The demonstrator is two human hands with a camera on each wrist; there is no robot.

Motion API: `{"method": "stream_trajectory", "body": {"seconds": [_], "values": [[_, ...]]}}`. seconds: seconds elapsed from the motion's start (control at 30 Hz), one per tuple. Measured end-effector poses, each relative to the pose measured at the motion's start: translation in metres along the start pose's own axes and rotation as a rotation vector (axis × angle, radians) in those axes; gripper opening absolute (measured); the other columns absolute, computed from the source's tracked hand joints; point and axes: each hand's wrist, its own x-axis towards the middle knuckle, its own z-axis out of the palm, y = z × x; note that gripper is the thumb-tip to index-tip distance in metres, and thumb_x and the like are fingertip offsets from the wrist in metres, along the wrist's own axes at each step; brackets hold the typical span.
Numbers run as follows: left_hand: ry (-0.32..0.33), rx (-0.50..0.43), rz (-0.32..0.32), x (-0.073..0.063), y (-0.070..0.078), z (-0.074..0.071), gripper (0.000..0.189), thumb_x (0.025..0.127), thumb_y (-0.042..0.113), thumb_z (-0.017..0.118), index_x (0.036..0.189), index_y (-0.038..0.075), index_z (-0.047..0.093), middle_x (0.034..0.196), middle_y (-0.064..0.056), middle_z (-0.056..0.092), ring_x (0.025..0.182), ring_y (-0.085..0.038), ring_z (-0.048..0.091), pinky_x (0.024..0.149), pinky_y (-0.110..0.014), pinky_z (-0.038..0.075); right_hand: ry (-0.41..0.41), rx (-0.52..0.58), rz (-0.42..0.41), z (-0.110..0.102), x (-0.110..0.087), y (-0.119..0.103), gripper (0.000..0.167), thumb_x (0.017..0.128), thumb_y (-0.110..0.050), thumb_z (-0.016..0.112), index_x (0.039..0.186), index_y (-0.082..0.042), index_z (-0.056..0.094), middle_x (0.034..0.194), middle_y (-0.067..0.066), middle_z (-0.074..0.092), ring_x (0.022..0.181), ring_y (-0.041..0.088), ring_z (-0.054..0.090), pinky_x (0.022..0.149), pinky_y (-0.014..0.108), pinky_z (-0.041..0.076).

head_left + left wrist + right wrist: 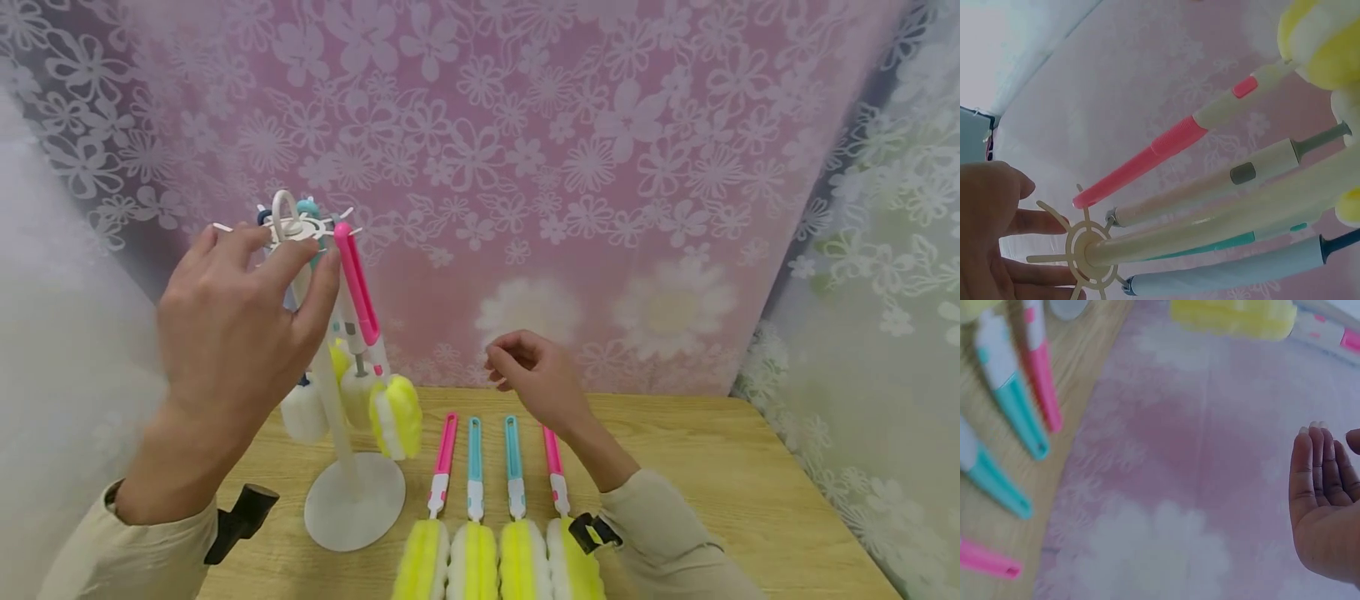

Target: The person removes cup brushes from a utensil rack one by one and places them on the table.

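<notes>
A white rack (325, 375) stands at the left, with a round base, a post and a spoked hook wheel (1071, 253) at its top. My left hand (236, 317) is over that wheel; its fingers reach across the spokes, and the thumb (1016, 181) stands apart from them. From one hook near the thumb hangs a pink-handled sponge brush (358, 287) with a yellow and white head. Other brushes hang behind it, including a grey-white one (1235, 172) and a pale blue one (1229, 272). My right hand (542, 379), fingers loosely bent, holds nothing above the table's far edge.
Several sponge brushes lie in a row on the wooden table (697, 467): a pink one (446, 454), two teal ones (475, 450) and another pink one (552, 454). Their yellow and white heads point toward me. A flowered pink curtain (465, 167) hangs behind the table.
</notes>
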Motion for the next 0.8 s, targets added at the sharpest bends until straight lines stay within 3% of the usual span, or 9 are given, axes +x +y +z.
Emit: {"method": "stream_trajectory", "body": {"seconds": [0.1,0.2,0.43,0.6,0.8], "values": [[0.011,0.020,-0.025,0.002,0.004,0.002,0.034,0.095,0.029,0.051,0.094,0.003,0.072,0.090,-0.025,0.066,0.084,-0.043,0.061,0.093,-0.051,0.043,-0.027,-0.007,-0.087,0.020,0.008,-0.015,0.023,0.094,-0.025,0.060,0.109,-0.009,0.065,0.096,0.004,0.066,0.083,0.019,0.064,0.074,0.038,0.055],[-0.012,0.055,-0.041,0.003,0.007,0.002,0.036,0.096,0.030,0.050,0.093,0.001,0.071,0.089,-0.024,0.066,0.084,-0.043,0.062,0.099,-0.052,0.039,-0.056,0.003,-0.145,0.041,0.013,-0.026,0.027,0.093,-0.026,0.062,0.115,-0.010,0.065,0.105,0.000,0.066,0.090,0.014,0.063,0.080,0.033,0.053],[-0.026,0.094,-0.056,0.008,0.011,-0.001,0.039,0.097,0.031,0.049,0.083,0.001,0.070,0.074,-0.019,0.064,0.072,-0.040,0.060,0.089,-0.052,0.045,-0.121,0.059,-0.190,0.079,0.021,-0.046,0.048,0.090,-0.027,0.067,0.132,-0.010,0.054,0.126,-0.005,0.057,0.110,0.014,0.056,0.091,0.031,0.048],[-0.033,0.121,-0.049,0.011,0.012,-0.002,0.041,0.097,0.030,0.048,0.075,0.000,0.065,0.062,-0.017,0.057,0.061,-0.038,0.055,0.074,-0.050,0.047,-0.052,0.125,-0.207,0.096,0.026,-0.052,0.043,0.089,-0.025,0.068,0.127,-0.008,0.057,0.115,-0.001,0.062,0.101,0.015,0.059,0.084,0.028,0.052],[-0.023,0.139,-0.043,0.011,0.012,-0.001,0.040,0.097,0.029,0.049,0.073,0.000,0.062,0.062,-0.018,0.057,0.062,-0.039,0.057,0.083,-0.050,0.048,0.016,0.140,-0.232,0.103,0.029,-0.057,0.033,0.088,-0.022,0.069,0.117,-0.007,0.063,0.100,0.000,0.065,0.089,0.012,0.061,0.080,0.028,0.053]]}}
